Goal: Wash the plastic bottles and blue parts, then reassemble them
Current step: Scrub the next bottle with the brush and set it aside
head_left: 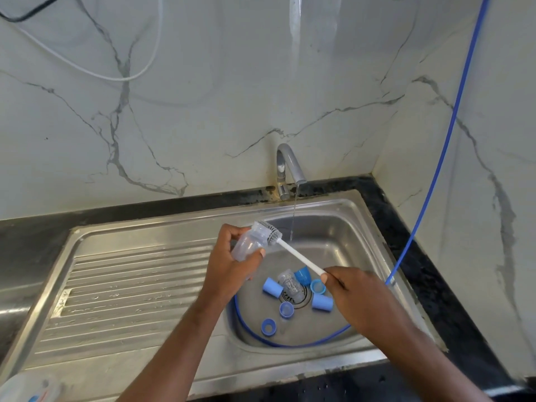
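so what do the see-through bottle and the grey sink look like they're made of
The see-through bottle in the left hand: likely clear plastic, glossy; the background shows through its wall. And the grey sink: probably stainless steel, brushed finish, with soft dull reflections.

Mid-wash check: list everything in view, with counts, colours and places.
Stainless steel sink: one, silver, set in black counter.
Grey metal tap: one, behind basin, running.
Held clear plastic bottle: one, transparent, above basin's left edge.
Loose clear plastic bottle: one, transparent, over the drain.
Blue plastic parts: six, light and dark blue, around the drain.
White-handled bottle brush: one, bristles at held bottle's mouth.
Blue hose: one, down wall into basin.
Left hand: grips held bottle.
Right hand: grips brush handle.
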